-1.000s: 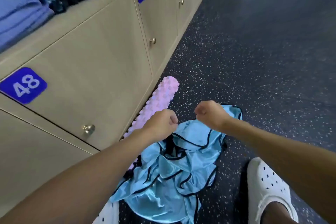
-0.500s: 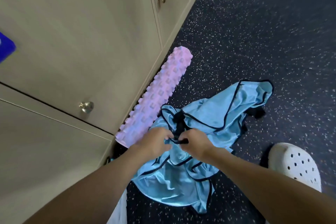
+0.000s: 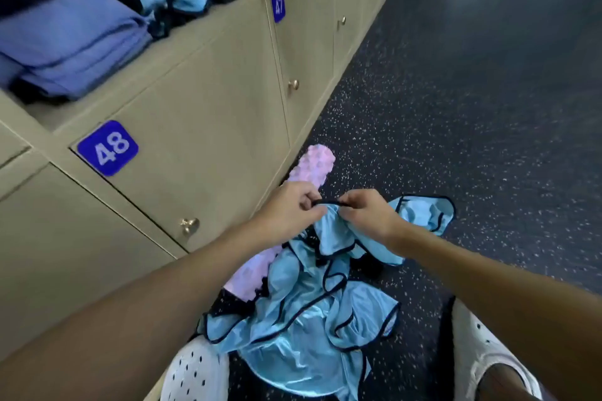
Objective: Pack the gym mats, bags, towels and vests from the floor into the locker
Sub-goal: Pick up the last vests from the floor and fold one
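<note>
While against lockers (image 3: 202, 127), roller (image 3: 315, 162) beside vests (image 3: 303, 329).

Both the left hand (image 3: 290, 208) and the right hand (image 3: 366, 213) pinch the black trim of a light blue vest (image 3: 306, 312), lifting it off the speckled floor (image 3: 456, 107). A pink foam roller (image 3: 312, 163) lies beside locker 48 (image 3: 195, 146).

Both bare forearms reached forward from the near edge and converged at the centre. The left hand (image 3: 288, 210) and right hand (image 3: 369, 215) were close together, fingers curled, each pinching the black trim of the vest (image 3: 306, 319).
</note>
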A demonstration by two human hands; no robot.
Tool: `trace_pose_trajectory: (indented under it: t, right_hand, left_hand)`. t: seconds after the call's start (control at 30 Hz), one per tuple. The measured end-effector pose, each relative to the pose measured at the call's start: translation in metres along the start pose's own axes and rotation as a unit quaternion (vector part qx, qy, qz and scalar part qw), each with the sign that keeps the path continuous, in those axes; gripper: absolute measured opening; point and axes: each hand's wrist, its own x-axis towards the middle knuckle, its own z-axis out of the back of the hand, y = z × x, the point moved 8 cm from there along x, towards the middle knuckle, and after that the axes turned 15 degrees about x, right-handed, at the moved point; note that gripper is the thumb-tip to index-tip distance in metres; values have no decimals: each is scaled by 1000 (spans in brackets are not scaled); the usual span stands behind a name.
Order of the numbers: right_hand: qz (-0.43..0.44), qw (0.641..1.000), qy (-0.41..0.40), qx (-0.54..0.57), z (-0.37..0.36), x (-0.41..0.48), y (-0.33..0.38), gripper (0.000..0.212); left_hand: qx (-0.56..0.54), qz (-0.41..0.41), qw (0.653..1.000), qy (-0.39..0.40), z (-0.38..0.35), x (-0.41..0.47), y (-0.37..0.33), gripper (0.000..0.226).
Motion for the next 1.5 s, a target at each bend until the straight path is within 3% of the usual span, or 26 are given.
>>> trace_pose_trajectory:
  t: [0.2,0.37,0.5,0.6,0.67,0.87,0.93,1.03,1.23,1.33,1.5]
  right_hand:
    - [130,990,-15,45,28,-52,143,20]
    - [271,952,-107,91,56,-113,247,14]
    - [335,936,-66,88,49,-159,295,22]
    - [366,924,-97,48,50,-174,311,6]
    - [369,920,-123,54,56,-177,315,20]
    - [365,919,-117,94,53,-179,317,22]
    - [363,921,-105,93,48,-175,317,21]
    - [357,927,-84,83,41,-169,316,19]
    - [344,934,-73,62,37,-153,313,13]
    - [342,934,-75,67,41,-148,309,10]
    - [344,932,-75,86,47,-147,304,15]
  left_hand:
    - [-86,-51,989,-109,120,-33,-109,14]
    - [-180,-69,961,-196,205,-76,-172,14]
    - [-211,-88,943,-241,249,-107,-208,19]
    - [-217,-90,940,-248,264,-123,-222,19]
    - [-213,-76,940,-255,271,-132,-221,17]
    - [-108,-49,955,-271,267,-142,-196,23]
    - [-134,-65,960,-239,255,-140,-186,23]
    - [-164,-90,966,-180,233,-134,-176,44]
    - [-141,-142,956,-214,226,-132,-182,19]
    - [-122,-154,950,-243,232,-132,-189,30]
    - [-74,-191,955,-213,233,-130,-199,20]
